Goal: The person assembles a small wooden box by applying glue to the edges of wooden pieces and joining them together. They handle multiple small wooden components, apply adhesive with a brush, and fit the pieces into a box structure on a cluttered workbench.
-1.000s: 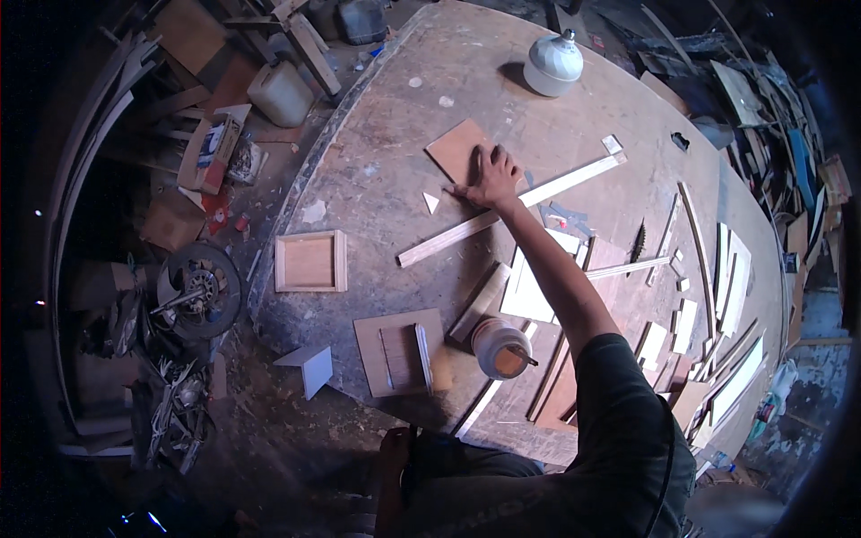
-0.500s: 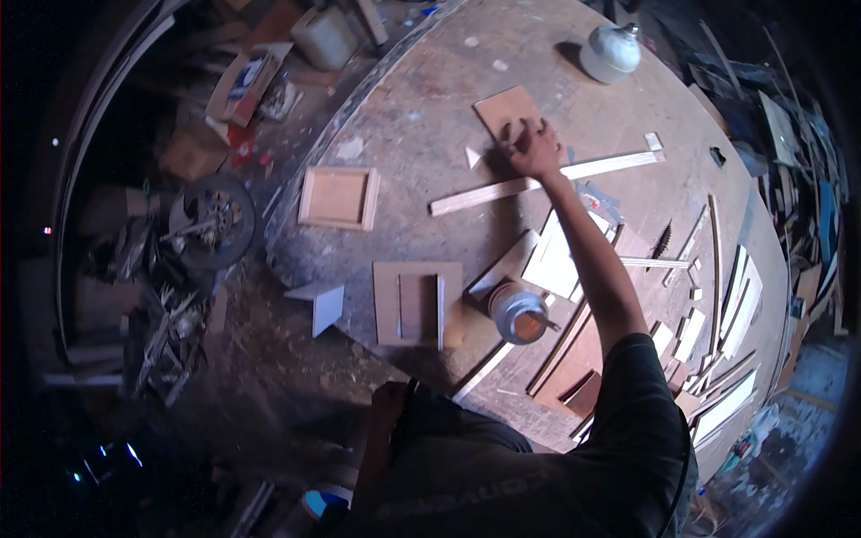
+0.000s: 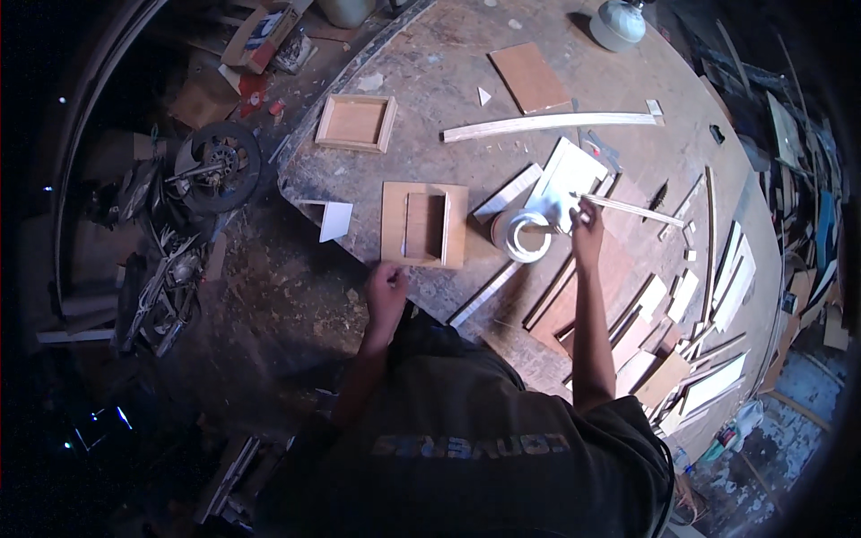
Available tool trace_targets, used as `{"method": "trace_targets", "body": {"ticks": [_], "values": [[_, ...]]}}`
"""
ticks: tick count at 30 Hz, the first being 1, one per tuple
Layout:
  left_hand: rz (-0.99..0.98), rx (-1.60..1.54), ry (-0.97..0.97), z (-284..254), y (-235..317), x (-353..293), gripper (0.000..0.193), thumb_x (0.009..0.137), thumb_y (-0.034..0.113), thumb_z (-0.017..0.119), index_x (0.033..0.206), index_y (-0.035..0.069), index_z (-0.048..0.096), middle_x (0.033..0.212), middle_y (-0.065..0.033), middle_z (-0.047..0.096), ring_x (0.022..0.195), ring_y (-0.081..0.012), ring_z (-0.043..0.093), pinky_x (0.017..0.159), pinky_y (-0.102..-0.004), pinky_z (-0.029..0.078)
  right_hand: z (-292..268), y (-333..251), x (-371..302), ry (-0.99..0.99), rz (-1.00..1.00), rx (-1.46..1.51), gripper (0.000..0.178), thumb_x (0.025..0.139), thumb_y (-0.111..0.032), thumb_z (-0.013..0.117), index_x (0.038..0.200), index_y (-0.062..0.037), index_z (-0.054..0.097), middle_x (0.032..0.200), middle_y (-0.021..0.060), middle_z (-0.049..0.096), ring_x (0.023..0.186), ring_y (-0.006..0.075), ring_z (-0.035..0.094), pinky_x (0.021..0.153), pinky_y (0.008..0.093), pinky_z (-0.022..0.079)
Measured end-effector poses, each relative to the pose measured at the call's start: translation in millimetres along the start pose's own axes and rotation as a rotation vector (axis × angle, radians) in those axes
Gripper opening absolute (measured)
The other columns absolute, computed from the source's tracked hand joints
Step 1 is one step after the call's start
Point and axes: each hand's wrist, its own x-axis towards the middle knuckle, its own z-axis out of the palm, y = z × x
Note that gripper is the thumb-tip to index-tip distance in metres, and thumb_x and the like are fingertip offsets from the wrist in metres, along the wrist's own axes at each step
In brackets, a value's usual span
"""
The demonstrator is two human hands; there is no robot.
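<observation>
My left hand (image 3: 387, 283) is by the table's near edge, fingers curled in, nothing visible in them. It is beside the near left corner of a brown board with a rectangular opening (image 3: 392, 224); I cannot tell whether they touch. My right hand (image 3: 587, 231) hovers over the right side of an open round can (image 3: 527, 240), its fingers bent beside a thin stick handle at the can's rim. Whether it grips anything is unclear. Close to its fingertips are a white panel (image 3: 563, 175) and the end of a pale wooden strip (image 3: 632, 208).
A shallow wooden frame tray (image 3: 355, 123) lies at the left. Farther back are a long strip (image 3: 547, 124), a brown panel (image 3: 529, 77) and a white rounded bottle (image 3: 618, 25). Many wood offcuts (image 3: 689, 291) cover the right side. A motorcycle wheel (image 3: 218, 170) stands left of the table.
My right hand has let go of the brown panel at the back and come nearer, beside the can. My left hand has risen from my side to the table edge. The view has shifted.
</observation>
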Motion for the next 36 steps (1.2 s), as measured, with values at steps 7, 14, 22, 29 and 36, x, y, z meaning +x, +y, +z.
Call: {"method": "trace_targets", "body": {"ticks": [7,14,22,29,36], "values": [[0.427,0.194,0.014,45,22,43,0.023,0.078,0.002,0.066,0.101,0.0,0.063,0.104,-0.0164,0.063,0.102,-0.0357,0.058,0.091,-0.043,0.049,-4,7,-131,-0.017,-0.002,0.011,0.042,0.094,-0.012,0.063,0.132,0.0006,0.051,0.124,0.0158,0.057,0.099,0.0181,0.058,0.087,0.0318,0.049],[0.166,0.52,-0.332,56,30,50,0.047,0.077,0.009,0.07,0.12,-0.001,0.054,0.134,-0.0164,0.043,0.125,-0.0374,0.045,0.102,-0.0461,0.043,-4,-7,-184,-0.021,-0.014,0.034,0.043,0.094,-0.015,0.063,0.133,-0.0016,0.051,0.125,0.0165,0.057,0.092,0.0174,0.061,0.078,0.0298,0.05],[0.49,0.764,-0.605,27,54,82,0.119,0.055,0.03,0.091,0.151,0.001,0.026,0.158,-0.0274,0.013,0.148,-0.0443,0.008,0.12,-0.0541,0.013,10,-25,-218,-0.138,0.016,0.005,0.04,0.095,-0.01,0.062,0.132,-0.0014,0.051,0.125,0.0178,0.058,0.096,0.022,0.063,0.073,0.0324,0.055],[0.618,0.838,-0.726,23,61,108,0.143,0.043,0.043,0.095,0.152,-0.005,0.016,0.16,-0.0275,0.01,0.15,-0.0422,0.005,0.122,-0.054,0.007,50,-59,-234,-0.577,-0.084,-0.148,0.033,0.094,-0.014,0.064,0.124,-0.0025,0.057,0.112,0.0142,0.065,0.099,0.0224,0.065,0.08,0.0347,0.055],[0.629,0.872,-0.709,28,56,112,0.131,0.056,0.041,0.089,0.152,-0.005,0.012,0.159,-0.0267,0.015,0.149,-0.0405,0.011,0.122,-0.0502,0.014,87,-82,-221,-0.749,-0.158,-0.192,0.035,0.093,-0.016,0.062,0.124,-0.0007,0.057,0.111,0.0162,0.066,0.096,0.0259,0.067,0.08,0.0361,0.053]]}}
